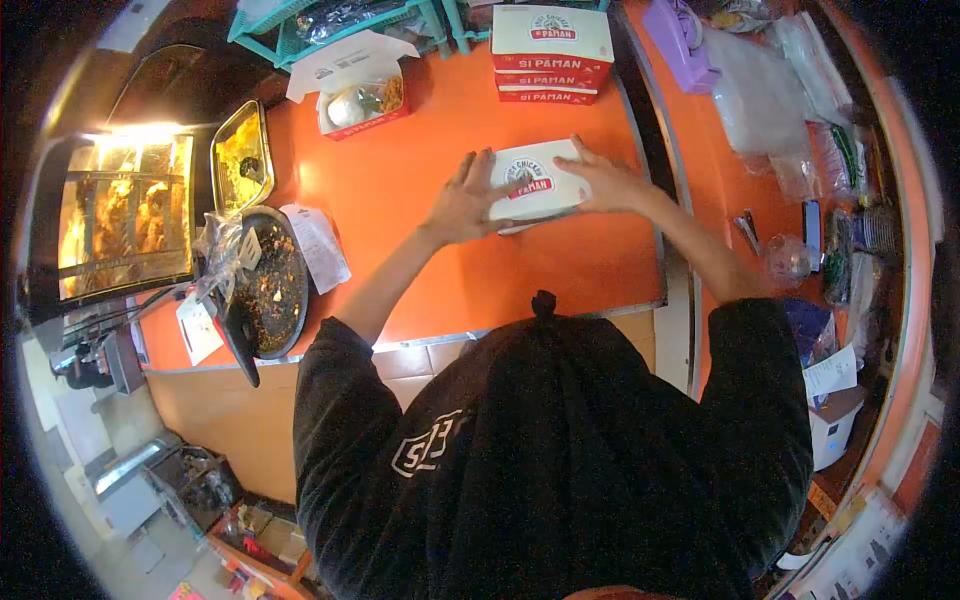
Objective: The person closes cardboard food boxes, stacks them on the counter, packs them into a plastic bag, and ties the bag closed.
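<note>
A white cardboard food box [535, 152] with a chicken logo on its lid lies on the orange counter in front of me, its lid down. My left hand [465, 203] holds its left side, fingers reaching over the lid. On the opposite side my right hand [608, 183] grips the right edge, thumb and fingers apart across the corner. Beyond, at the upper left, stands an open food box [367, 112] with white rice and other food inside. Several closed boxes [552, 58] of the same red and white kind are stacked at the back.
On the left are a lit display case [125, 215], a metal tray [241, 160] of yellow food and a dark stone mortar [275, 290]. Paper slips [318, 248] lie beside it. Teal racks [340, 28] stand behind. Plastic bags [760, 95] and a purple basket [680, 45] occupy the right shelf.
</note>
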A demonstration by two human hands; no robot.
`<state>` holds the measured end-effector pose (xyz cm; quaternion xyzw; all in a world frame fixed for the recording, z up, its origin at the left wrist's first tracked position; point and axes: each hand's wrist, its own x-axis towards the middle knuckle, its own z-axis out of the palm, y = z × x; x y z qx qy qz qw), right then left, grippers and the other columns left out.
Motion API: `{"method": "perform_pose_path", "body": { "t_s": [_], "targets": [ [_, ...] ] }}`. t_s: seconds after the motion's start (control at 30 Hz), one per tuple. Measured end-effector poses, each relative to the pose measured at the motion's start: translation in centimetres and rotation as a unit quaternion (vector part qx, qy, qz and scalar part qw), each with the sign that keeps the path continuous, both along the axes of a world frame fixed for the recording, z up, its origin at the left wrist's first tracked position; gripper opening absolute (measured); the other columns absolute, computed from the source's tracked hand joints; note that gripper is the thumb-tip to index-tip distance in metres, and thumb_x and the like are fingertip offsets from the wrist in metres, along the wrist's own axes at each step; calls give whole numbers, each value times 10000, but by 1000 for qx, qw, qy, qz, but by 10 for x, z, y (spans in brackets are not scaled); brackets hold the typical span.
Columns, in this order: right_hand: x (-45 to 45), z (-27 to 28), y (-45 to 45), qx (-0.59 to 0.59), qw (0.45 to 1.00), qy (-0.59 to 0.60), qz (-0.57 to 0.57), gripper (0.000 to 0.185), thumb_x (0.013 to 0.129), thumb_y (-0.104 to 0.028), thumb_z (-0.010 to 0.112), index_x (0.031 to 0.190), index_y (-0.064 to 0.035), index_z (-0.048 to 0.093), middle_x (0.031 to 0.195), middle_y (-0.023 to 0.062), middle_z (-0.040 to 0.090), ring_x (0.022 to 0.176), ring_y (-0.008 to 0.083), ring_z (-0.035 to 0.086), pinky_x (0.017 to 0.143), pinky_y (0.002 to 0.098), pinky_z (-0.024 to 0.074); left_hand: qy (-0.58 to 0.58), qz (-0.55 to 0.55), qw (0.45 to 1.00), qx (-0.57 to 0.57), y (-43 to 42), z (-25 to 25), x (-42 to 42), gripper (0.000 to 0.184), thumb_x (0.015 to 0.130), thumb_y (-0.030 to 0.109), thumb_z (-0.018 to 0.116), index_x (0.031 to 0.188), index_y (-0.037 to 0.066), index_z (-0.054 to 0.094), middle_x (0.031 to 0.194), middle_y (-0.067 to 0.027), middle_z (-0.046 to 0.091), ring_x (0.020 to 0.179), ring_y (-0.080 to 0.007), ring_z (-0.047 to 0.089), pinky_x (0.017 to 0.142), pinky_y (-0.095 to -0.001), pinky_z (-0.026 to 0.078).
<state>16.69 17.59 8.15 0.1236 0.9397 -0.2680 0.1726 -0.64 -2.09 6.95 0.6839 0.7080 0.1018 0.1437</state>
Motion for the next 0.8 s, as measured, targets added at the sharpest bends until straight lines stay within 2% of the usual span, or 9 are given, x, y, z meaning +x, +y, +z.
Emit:
{"method": "perform_pose_path", "body": {
  "t_s": [0.1, 0.23, 0.3, 0.5, 0.57, 0.63, 0.67, 0.7, 0.8],
  "targets": [
    [17, -11, -12, 33, 994, 99, 13, 797, 604, -345, 697, 1280, -147, 325, 1346, 260, 100, 1189, 373, 296, 944, 384, 329, 53, 14, 998, 21, -7, -15, 8, 583, 685, 584, 502, 1222, 412, 354, 1367, -204, 53, 1216, -462, 131, 914, -590, 252],
    [33, -14, -38, 159, 971, 178, 29, 686, 683, -305, 630, 1275, -134, 329, 1373, 151, 124, 1237, 310, 225, 975, 388, 297, 126, 18, 991, 30, -9, -10, 23, 596, 665, 550, 545, 1214, 391, 379, 1373, -174, 83, 1224, -439, 139, 891, -575, 298],
    [35, -32, -46, 204, 952, 220, 50, 667, 707, -308, 604, 1283, -136, 314, 1380, 101, 147, 1253, 281, 195, 980, 391, 295, 33, -9, 994, 107, -14, -25, 27, 580, 684, 370, 609, 1222, 332, 396, 1371, -171, 118, 1247, -409, 112, 953, -489, 291],
    [35, -40, -15, 154, 932, 328, 22, 533, 701, -215, 611, 1178, -51, 440, 1277, 124, 367, 1192, 270, 334, 963, 374, 315, 5, 41, 982, 186, 3, -34, 47, 491, 732, 209, 590, 1197, 269, 446, 1326, -155, 271, 1181, -413, 284, 913, -422, 368],
    [36, -40, 8, 9, 915, 404, -2, 335, 722, -192, 593, 1017, -37, 554, 1062, 129, 549, 1023, 268, 502, 876, 372, 395, 20, 51, 976, 210, 5, -40, 58, 471, 725, 220, 601, 1175, 264, 470, 1320, -155, 280, 1186, -404, 280, 876, -427, 394],
    [29, -25, 71, 160, 886, 422, -102, 193, 764, -194, 551, 866, -36, 595, 830, 126, 605, 836, 295, 570, 751, 387, 437, 44, 79, 967, 237, 6, -52, 64, 459, 714, 217, 616, 1155, 253, 493, 1320, -152, 284, 1189, -400, 275, 841, -435, 414],
    [15, -4, 101, 138, 867, 365, -310, 201, 796, -224, 508, 846, -46, 587, 764, 139, 582, 757, 326, 555, 691, 411, 423, 43, 76, 967, 239, 6, -48, 66, 459, 714, 217, 616, 1155, 253, 493, 1320, -152, 284, 1189, -400, 275, 841, -435, 414],
    [8, 9, 147, 284, 774, 472, -312, 232, 802, -244, 501, 860, -37, 587, 753, 153, 576, 738, 332, 547, 699, 428, 414, 24, 85, 971, 220, 7, -41, 67, 464, 711, 206, 618, 1155, 250, 492, 1319, -150, 287, 1187, -403, 278, 844, -437, 410],
    [11, -12, 266, 515, 661, 349, -420, 361, 766, -328, 544, 868, 15, 588, 771, 160, 590, 752, 322, 551, 726, 382, 423, -10, 98, 971, 216, 11, -40, 68, 468, 706, 184, 617, 1154, 245, 493, 1319, -142, 295, 1182, -407, 284, 865, -443, 396]
  ]
}}
